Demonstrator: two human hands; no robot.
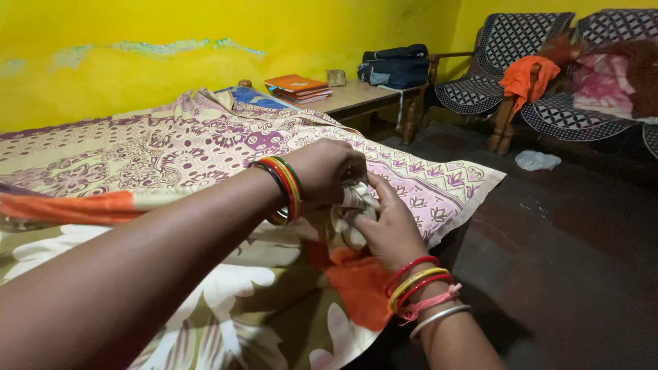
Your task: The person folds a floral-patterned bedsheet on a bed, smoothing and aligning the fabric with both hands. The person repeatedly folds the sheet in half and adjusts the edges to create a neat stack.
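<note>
Cream cloth bunch is being squeezed between both hands: left hand is closing over it, right hand is gripping underneath.

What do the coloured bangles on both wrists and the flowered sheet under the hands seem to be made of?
The red, green and yellow bangles on the left wrist look like glossy glass or plastic, with a smooth sheen. The silver bangle on the right wrist looks metallic. The olive flowered sheet looks like thin matte woven cloth, probably cotton, since it folds softly.
</note>
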